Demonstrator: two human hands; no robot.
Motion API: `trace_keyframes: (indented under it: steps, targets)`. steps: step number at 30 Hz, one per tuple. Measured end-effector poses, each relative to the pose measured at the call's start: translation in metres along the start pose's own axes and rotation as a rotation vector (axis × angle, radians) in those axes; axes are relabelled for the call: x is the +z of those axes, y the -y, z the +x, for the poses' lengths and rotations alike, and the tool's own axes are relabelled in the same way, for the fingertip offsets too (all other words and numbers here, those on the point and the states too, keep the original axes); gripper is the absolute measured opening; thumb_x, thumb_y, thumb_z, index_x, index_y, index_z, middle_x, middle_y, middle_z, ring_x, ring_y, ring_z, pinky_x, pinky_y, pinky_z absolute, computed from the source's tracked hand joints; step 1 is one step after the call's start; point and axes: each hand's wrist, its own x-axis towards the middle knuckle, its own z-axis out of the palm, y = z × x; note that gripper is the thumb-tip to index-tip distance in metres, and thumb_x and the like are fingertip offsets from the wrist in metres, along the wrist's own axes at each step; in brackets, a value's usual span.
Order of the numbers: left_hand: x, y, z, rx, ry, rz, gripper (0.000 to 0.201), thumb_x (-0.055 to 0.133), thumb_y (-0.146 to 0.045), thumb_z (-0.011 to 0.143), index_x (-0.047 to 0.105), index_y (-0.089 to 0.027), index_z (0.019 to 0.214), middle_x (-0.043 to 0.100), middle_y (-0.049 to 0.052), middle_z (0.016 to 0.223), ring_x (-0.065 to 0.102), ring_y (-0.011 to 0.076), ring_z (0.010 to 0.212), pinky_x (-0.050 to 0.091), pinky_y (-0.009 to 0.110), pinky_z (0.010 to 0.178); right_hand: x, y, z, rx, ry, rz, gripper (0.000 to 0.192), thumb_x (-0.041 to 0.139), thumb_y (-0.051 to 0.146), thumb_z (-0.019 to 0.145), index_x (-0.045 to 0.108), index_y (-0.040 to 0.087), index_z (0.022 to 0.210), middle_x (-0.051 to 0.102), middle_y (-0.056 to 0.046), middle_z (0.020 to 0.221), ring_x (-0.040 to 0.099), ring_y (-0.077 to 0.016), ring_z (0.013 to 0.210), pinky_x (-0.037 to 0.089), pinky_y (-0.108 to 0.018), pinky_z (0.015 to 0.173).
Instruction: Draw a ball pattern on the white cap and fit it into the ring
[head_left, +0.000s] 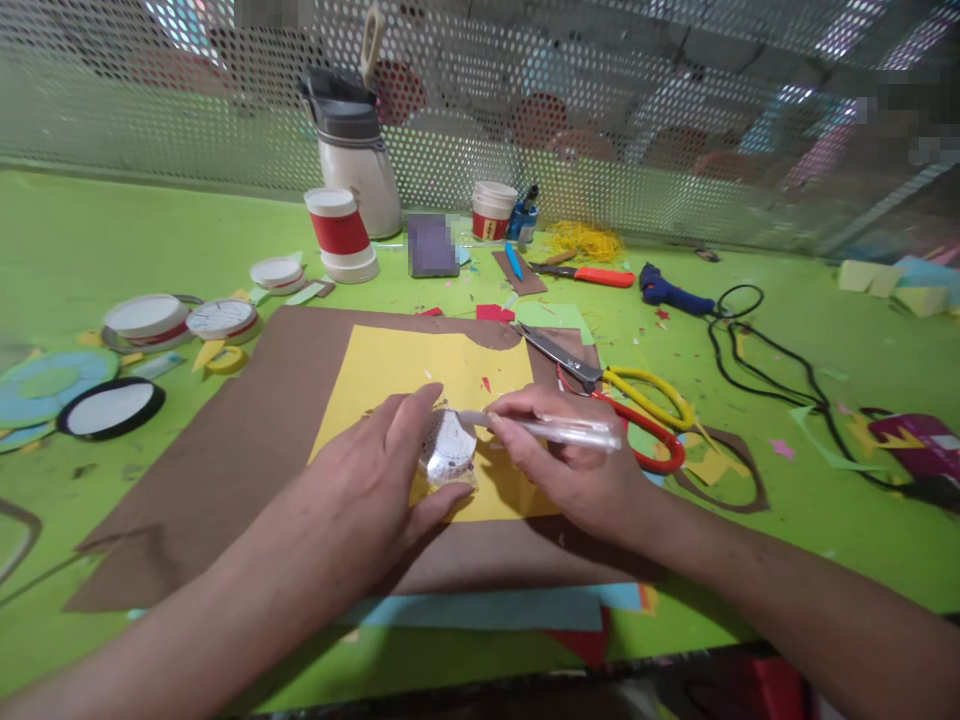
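Note:
On a yellow sheet (375,380) lies a small round white disc (450,450) with dark marks and a clear, shiny edge. My left hand (367,480) grips it between thumb and fingers, holding it against the sheet. In my right hand (570,450) is a pen with a clear barrel (562,432), pinched between thumb and index finger. Its tip points left and meets the disc's right edge; whether it touches the paper I cannot tell. Beneath the yellow sheet is a larger brown sheet (247,430). Scissors (600,375) with yellow and red handles lie just beyond my right hand.
A red-and-white cup (341,235) and a large jug (356,160) stand at the back left. White lids (146,318) lie at left. A red-handled cutter (600,276), a blue glue gun (671,290) with a black cord and paper scraps occupy the right.

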Motion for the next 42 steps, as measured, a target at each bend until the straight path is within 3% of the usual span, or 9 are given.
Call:
trace_keyframes:
  steps: [7, 42]
  targets:
    - [-0.0017, 0.0005, 0.0002, 0.005, 0.015, -0.002, 0.060, 0.066, -0.044, 0.099, 0.041, -0.016, 0.146, 0.070, 0.015, 0.116, 0.076, 0.0331, 0.098, 0.063, 0.044, 0.085, -0.0029, 0.0042, 0.0006, -0.004, 0.025, -0.017, 0.010, 0.067, 0.022, 0.103, 0.075, 0.018, 0.098, 0.081, -0.003, 0.091, 0.076, -0.0155, 0.080, 0.056, -0.027, 0.074]
    - [-0.0033, -0.0002, 0.0049, -0.019, 0.057, -0.005, 0.058, 0.068, -0.047, 0.098, 0.042, -0.019, 0.142, 0.070, 0.015, 0.117, 0.076, 0.0328, 0.095, 0.065, 0.045, 0.081, -0.0047, 0.0073, -0.0005, 0.023, 0.016, -0.018, 0.012, 0.067, 0.023, 0.102, 0.075, 0.019, 0.094, 0.080, -0.003, 0.086, 0.074, -0.0150, 0.075, 0.055, -0.027, 0.070]
